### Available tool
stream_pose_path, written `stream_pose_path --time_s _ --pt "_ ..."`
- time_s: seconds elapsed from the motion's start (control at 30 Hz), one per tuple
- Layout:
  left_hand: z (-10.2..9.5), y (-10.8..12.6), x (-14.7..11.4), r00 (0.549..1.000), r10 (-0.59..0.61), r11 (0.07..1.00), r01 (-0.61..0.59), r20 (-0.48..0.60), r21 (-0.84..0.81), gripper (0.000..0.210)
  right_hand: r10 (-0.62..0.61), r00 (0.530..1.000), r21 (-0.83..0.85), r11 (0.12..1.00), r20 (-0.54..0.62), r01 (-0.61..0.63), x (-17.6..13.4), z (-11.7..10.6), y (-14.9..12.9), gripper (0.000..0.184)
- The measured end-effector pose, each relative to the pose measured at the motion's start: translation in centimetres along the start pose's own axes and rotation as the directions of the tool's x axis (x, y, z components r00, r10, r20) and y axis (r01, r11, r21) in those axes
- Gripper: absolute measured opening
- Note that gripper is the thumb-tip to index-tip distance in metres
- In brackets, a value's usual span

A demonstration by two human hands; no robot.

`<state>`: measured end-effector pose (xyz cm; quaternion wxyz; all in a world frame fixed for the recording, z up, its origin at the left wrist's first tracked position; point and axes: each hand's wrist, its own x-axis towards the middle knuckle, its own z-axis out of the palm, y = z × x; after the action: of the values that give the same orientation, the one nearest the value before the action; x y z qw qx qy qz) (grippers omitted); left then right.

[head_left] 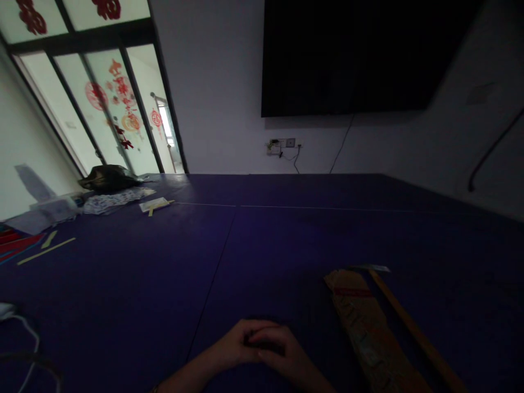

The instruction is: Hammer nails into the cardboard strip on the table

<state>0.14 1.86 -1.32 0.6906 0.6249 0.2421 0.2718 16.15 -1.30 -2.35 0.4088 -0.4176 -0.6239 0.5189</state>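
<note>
My left hand (232, 345) and my right hand (290, 357) rest together low in the middle of the head view, over the dark purple tabletop (278, 262). The fingers of both are curled in and touch one another, with a dark gap between the palms. Nothing shows in either hand. To the right of my right hand lies a long, creased brown paper package (364, 322) with a red band near its far end. Alongside it is a tool with a long wooden handle (413, 327) and a narrow metal head (379, 268).
On the left are a white cable (33, 333), yellow strips (47, 251), red sheets (18, 245), a clear plastic box (55, 207), a black bag (108, 178) and a small white packet (154, 204). A wall screen (347, 60) hangs beyond the table.
</note>
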Motion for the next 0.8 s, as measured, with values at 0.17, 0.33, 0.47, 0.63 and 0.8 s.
stream_pose_path --time_s 0.17,0.33,0.47,0.63,0.8 --pt "-0.1 -0.4 0.3 1.000 -0.002 0.997 0.001 -0.011 -0.082 0.057 0.006 0.994 0.171 0.985 0.113 -0.025 0.9 0.0 -0.4 0.024" --pt "-0.3 -0.6 0.6 1.000 0.004 0.990 -0.002 0.014 -0.142 0.057 0.033 0.993 0.248 0.967 0.115 -0.061 1.2 -0.2 -0.2 0.026" --pt "-0.3 -0.3 1.0 0.999 -0.002 0.991 0.008 0.045 -0.131 0.052 0.034 0.992 0.244 0.968 0.122 -0.063 1.4 -0.3 0.1 0.030" --pt "-0.4 -0.5 1.1 0.999 -0.009 0.984 0.015 0.035 -0.179 0.050 0.043 0.987 0.220 0.972 0.152 -0.076 1.7 -0.6 -0.1 0.032" --pt "-0.5 -0.5 1.2 0.999 -0.027 0.987 0.032 0.035 -0.160 0.048 0.017 0.979 0.210 0.976 0.205 -0.061 1.8 -0.8 -0.5 0.036"
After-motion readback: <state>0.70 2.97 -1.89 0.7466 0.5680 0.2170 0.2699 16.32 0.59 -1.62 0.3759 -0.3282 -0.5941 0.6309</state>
